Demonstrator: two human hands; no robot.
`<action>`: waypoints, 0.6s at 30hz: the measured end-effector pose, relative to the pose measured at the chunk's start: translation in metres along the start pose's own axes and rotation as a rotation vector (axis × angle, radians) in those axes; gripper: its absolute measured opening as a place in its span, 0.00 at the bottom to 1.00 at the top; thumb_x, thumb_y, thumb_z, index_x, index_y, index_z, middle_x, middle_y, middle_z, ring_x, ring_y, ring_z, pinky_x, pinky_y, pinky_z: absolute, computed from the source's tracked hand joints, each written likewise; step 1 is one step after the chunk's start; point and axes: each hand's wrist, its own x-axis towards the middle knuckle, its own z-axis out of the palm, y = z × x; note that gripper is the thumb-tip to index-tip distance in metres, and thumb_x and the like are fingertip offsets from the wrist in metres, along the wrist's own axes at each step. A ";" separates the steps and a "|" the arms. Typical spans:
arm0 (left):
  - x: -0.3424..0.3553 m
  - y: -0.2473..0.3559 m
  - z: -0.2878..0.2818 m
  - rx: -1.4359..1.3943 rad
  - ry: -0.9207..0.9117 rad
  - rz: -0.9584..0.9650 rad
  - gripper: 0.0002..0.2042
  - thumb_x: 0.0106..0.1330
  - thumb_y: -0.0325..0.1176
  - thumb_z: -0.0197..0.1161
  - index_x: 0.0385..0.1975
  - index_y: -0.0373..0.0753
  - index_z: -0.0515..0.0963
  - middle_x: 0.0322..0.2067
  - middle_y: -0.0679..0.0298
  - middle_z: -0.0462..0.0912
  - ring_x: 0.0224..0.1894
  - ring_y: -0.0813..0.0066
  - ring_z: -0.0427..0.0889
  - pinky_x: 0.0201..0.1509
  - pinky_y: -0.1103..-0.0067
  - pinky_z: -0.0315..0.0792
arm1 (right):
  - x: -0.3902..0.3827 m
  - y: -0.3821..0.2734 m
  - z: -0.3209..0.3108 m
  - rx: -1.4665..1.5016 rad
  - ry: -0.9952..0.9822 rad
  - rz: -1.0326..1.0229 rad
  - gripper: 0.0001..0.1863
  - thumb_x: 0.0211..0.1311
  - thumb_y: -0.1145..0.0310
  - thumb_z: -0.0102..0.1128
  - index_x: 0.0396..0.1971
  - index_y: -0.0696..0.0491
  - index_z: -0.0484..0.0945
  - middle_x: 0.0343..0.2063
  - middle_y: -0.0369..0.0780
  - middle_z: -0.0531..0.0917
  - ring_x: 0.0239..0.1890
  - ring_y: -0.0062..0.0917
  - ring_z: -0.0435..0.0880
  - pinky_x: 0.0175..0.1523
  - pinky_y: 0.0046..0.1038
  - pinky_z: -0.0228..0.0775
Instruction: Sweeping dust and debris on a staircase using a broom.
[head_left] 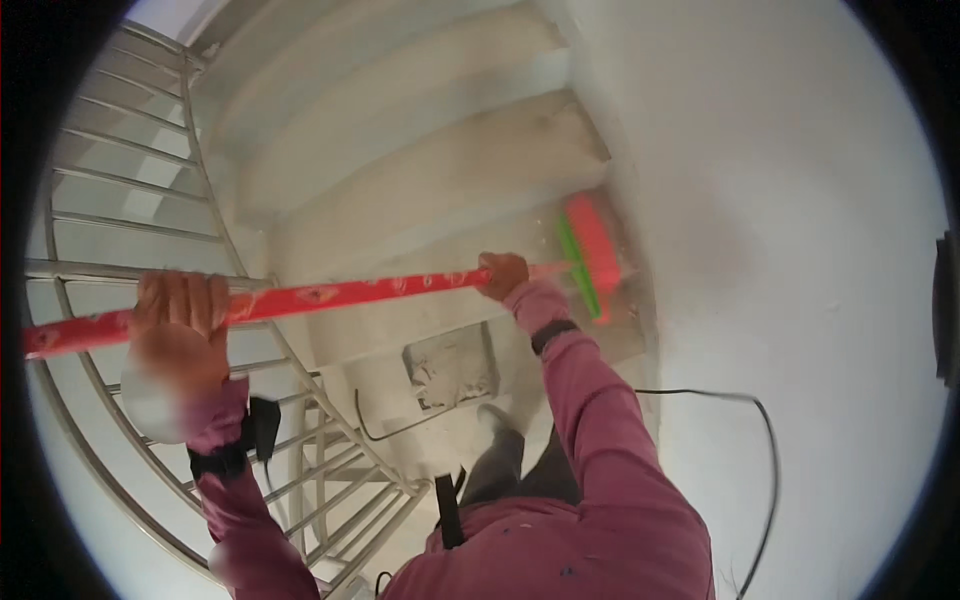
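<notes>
A broom with a long red patterned handle (385,288) stretches across in front of me, from the railing side on the left to the wall on the right. My left hand (180,315) is closed around the handle near its far left end. Lower on the same handle, close to the head, my right hand (504,276) grips it. The broom head (592,255), green with pinkish-red bristles and slightly blurred, rests on the stair in the corner beside the wall. Some dusty specks show around the bristles.
Pale stairs (470,155) rise ahead. A metal railing (150,220) curves along the left, and a white wall (770,250) stands on the right. A square grey tray-like thing (450,368) with crumpled pale material lies near my feet. A black cable (765,420) hangs at the right.
</notes>
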 end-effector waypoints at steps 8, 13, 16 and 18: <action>0.005 0.053 -0.031 -0.134 -0.031 0.022 0.13 0.52 0.29 0.46 0.08 0.44 0.56 0.05 0.73 0.53 0.07 0.84 0.51 0.16 0.86 0.50 | 0.003 -0.024 -0.039 -0.026 0.001 0.044 0.12 0.33 0.59 0.56 0.08 0.50 0.64 0.08 0.39 0.71 0.13 0.36 0.72 0.19 0.32 0.63; 0.029 0.021 0.004 0.013 0.043 -0.062 0.13 0.54 0.29 0.44 0.09 0.43 0.54 0.06 0.72 0.50 0.09 0.82 0.48 0.18 0.83 0.48 | 0.013 0.000 0.000 0.033 0.021 -0.094 0.13 0.32 0.60 0.57 0.08 0.50 0.64 0.07 0.39 0.70 0.12 0.33 0.71 0.16 0.31 0.63; 0.005 0.114 -0.004 0.173 0.130 0.098 0.12 0.55 0.30 0.44 0.10 0.44 0.56 0.08 0.72 0.53 0.09 0.84 0.49 0.17 0.85 0.49 | 0.011 -0.073 -0.018 0.224 -0.027 -0.060 0.13 0.32 0.61 0.57 0.08 0.50 0.64 0.08 0.39 0.70 0.12 0.33 0.71 0.18 0.31 0.63; 0.005 0.113 0.001 0.059 -0.066 0.008 0.12 0.55 0.29 0.44 0.10 0.45 0.55 0.08 0.72 0.53 0.08 0.84 0.50 0.17 0.85 0.49 | 0.007 -0.074 -0.034 0.079 0.062 -0.022 0.12 0.32 0.61 0.57 0.08 0.50 0.65 0.08 0.39 0.71 0.14 0.35 0.72 0.20 0.33 0.63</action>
